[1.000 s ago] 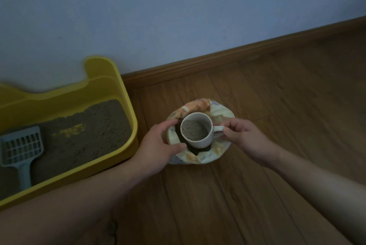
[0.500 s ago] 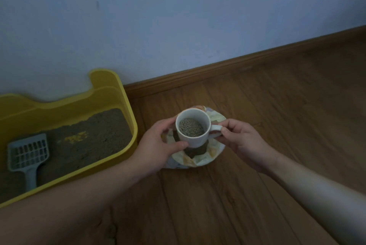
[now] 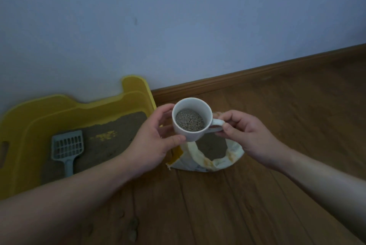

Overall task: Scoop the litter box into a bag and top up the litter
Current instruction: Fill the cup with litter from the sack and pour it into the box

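Holding the white cup (image 3: 193, 120) of litter above the open bag (image 3: 200, 158), the right hand (image 3: 248, 135) pinches its handle and the left hand (image 3: 151, 142) grips its side, and a tip before the yellow litter box (image 3: 59, 103) could spill grains on the wood floor (image 3: 217, 205).

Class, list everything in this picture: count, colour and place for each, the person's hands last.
mug: 1, white, held above the bag.
litter: grey, in mug, box and bag.
bag: 1, cream and orange, open, on the floor.
box: 1, yellow, left, against the wall.
scoop: 1, grey-blue, lying on the box's litter.
floor: 1, brown wood.
skirting: 1, brown, at the wall's foot.
wall: 1, pale blue, behind.
left hand: 1, grips the mug's body.
right hand: 1, pinches the mug's handle.
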